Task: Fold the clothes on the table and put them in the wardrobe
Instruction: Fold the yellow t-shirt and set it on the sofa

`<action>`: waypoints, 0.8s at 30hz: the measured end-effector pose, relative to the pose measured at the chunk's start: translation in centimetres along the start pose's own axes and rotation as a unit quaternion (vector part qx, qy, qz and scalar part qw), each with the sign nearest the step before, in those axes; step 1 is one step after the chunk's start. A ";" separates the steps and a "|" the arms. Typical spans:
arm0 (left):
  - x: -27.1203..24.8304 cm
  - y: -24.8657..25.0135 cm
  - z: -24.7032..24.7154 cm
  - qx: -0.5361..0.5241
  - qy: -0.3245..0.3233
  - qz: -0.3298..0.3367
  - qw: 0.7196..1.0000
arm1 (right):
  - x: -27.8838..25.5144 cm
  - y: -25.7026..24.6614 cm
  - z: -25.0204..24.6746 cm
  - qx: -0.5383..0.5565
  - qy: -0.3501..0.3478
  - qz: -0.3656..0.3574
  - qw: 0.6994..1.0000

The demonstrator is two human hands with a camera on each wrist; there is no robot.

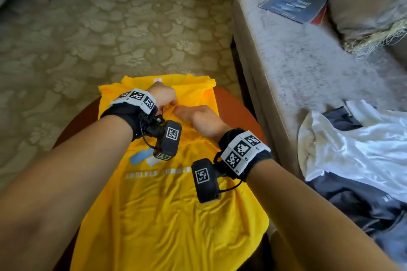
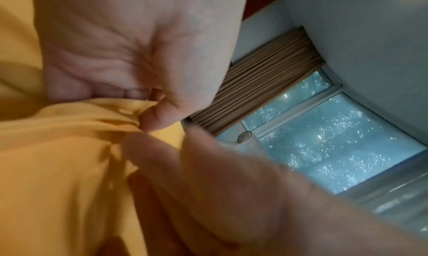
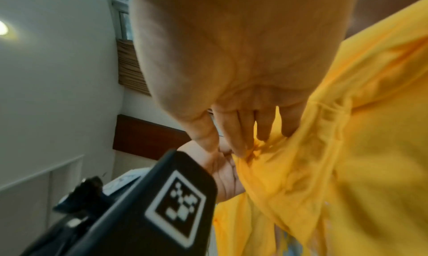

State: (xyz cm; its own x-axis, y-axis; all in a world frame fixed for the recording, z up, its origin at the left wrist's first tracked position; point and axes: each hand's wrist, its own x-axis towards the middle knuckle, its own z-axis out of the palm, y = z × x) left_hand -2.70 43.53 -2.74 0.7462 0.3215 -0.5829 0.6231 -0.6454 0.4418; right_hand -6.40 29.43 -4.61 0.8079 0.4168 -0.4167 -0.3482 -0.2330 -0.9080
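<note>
a bright yellow cotton t-shirt [image 1: 167, 215] with white lettering lies spread over the round reddish-brown wooden table [image 1: 233, 108]. near its collar, the left hand [image 1: 164, 97] and right hand [image 1: 198, 120] each pinch bunched fabric, nearly touching.

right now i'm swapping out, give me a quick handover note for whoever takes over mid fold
Left hand: pinches a bunch of the yellow printed t-shirt near its middle.
Right hand: fingertips grip the same gathered fabric, right beside the left.
The shirt lies spread on the round brown table; no clean fold yet.
White and dark clothes lie heaped on the grey sofa.
Left: fold the shirt and take it to the wardrobe, which is not in view.
</note>
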 end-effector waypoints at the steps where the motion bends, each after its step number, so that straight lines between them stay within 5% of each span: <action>1: 0.1 0.0 0.1 -0.014 -0.004 -0.006 1.000 | 0.3 0.3 -0.5 -0.008 0.038 -0.002 0.999; 4: 0.8 -0.1 -0.5 -0.180 -0.003 -0.036 0.983 | 1.8 0.2 -2.8 0.036 0.150 0.020 0.988; 7: 0.6 0.2 -0.6 -0.209 -0.022 -0.035 0.977 | 3.3 -0.7 -4.9 0.125 0.183 0.032 0.975; 12: 1.5 -1.0 -1.1 -0.264 -0.044 -0.026 0.963 | 5.2 -1.1 -6.1 0.108 0.142 0.050 0.983; 16: 1.6 -1.9 -1.7 -0.310 -0.077 -0.017 0.947 | 6.5 -2.2 -5.8 0.150 0.148 -0.020 0.977; 24: 1.0 -3.6 -2.3 -0.311 -0.070 -0.021 0.948 | 8.0 -4.5 -3.4 0.013 0.096 -0.024 0.995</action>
State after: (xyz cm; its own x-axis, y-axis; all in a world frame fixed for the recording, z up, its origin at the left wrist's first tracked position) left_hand -3.68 47.74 -3.36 0.7059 0.2156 -0.6747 0.7021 -0.0870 0.7068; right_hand 3.28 30.79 -3.71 0.8989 0.2512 -0.3590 -0.3171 -0.1924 -0.9287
